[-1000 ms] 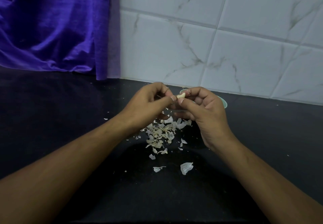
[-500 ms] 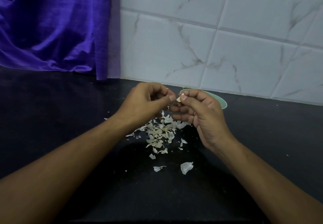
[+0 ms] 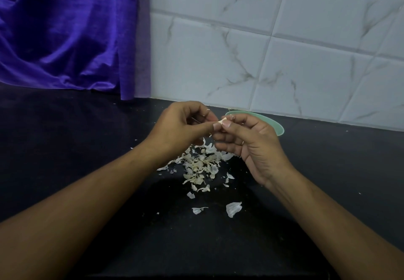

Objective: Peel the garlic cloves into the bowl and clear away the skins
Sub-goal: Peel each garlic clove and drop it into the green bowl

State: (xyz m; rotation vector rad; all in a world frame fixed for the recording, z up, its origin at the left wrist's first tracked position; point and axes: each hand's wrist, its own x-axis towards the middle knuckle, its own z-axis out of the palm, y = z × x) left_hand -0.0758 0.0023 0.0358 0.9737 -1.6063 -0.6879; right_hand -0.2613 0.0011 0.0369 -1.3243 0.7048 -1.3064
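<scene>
A small pale garlic clove [image 3: 223, 121] is held in the air just in front of the green bowl [image 3: 277, 125], at the near-left part of its rim. It is pinched from both sides. The right hand [image 3: 251, 142] is closed on it with thumb and forefinger, the other fingers curled beneath. The left hand [image 3: 181, 126] is curled, with its thumb tip pressed to the clove's left end. Whether skin or flesh is caught there cannot be told, since little of the clove shows between the fingertips.

The clove is judged to be light, firm and small enough to slip, and smoother once it is bared. It is best steadied across its thick middle by one hand while the papery skin is lifted at a tip by a nail of the other. Hard squeezing is thought likely to bruise it or shoot it out of the pinch.

A pile of garlic skins [image 3: 201, 166] lies on the dark table [image 3: 65, 140] just in front of the bowl, below the hands. Further flakes, one larger flake [image 3: 233, 209] among them, are scattered nearer the person. These are judged to be nearly weightless, brittle and easily blown about, so they would be better swept together with a flat hand than picked up singly. The bowl's contents are hidden by the right hand.
</scene>
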